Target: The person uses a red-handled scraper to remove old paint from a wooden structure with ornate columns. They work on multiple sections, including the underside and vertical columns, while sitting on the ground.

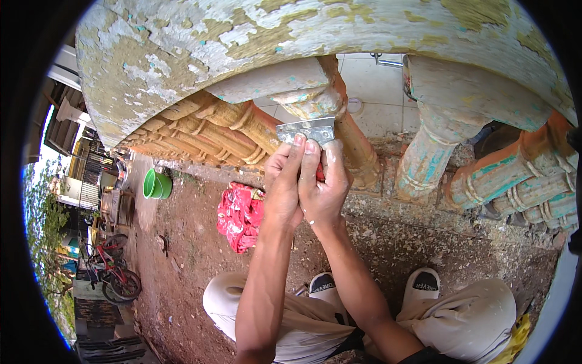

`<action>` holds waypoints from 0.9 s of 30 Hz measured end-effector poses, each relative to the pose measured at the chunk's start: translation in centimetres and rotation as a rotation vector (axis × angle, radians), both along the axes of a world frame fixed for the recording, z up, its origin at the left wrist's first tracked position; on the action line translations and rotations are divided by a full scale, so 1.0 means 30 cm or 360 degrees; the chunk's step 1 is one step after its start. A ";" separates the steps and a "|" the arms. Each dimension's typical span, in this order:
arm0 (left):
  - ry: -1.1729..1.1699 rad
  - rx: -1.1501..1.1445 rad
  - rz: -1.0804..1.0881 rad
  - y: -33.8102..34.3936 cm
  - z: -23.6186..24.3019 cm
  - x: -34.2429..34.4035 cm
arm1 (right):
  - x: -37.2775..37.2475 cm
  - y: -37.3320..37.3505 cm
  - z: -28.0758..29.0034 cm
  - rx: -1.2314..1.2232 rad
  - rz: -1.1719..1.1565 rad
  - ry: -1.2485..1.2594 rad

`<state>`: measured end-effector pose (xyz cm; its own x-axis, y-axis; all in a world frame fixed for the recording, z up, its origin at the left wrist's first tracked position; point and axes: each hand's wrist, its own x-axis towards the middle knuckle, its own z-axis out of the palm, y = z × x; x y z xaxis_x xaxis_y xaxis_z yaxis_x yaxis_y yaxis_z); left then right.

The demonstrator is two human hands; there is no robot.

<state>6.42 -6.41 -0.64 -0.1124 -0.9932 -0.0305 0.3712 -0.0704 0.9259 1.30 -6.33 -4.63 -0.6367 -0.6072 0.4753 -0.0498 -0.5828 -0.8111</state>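
Note:
Both of my hands grip one paint scraper (308,129), its wide metal blade facing away from me. A bit of red, perhaps its handle, shows between the fingers. My left hand (282,179) is closed on it, thumb against the blade. Beside it, my right hand (327,188) is closed too, its thumb pressed near the blade's base. The blade is just below the worn top of a baluster (309,100); I cannot tell whether they touch. Above runs a thick railing (236,36) with peeling yellowish and whitish paint.
More balusters, orange ones (206,124) at left and turquoise-flecked ones (427,148) at right, line the railing. A red cloth (241,215) lies on the dirt ground, with a green bucket (157,184) farther left. Bicycles (120,273) stand at far left. Paint flakes litter the ground.

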 end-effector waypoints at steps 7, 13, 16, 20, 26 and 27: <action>0.0006 -0.0046 -0.0010 0.002 0.017 -0.004 | -0.012 0.005 0.014 0.0017 0.0015 0.0010; -0.0017 0.0011 0.0044 0.009 0.028 -0.022 | -0.026 0.012 0.041 0.0014 -0.0002 0.0004; -0.0008 -0.0048 -0.0008 0.003 0.040 -0.010 | -0.028 0.009 0.062 -0.0012 0.0031 0.0004; -0.0035 -0.0141 -0.0171 -0.009 0.057 0.015 | -0.020 0.008 0.085 -0.0042 0.0043 -0.0009; -0.0086 -0.0111 -0.0020 -0.003 0.079 -0.011 | -0.034 0.004 0.114 -0.0038 0.0001 0.0054; -0.0120 -0.0127 -0.0048 -0.002 0.090 -0.012 | -0.036 0.000 0.122 -0.0045 0.0009 0.0050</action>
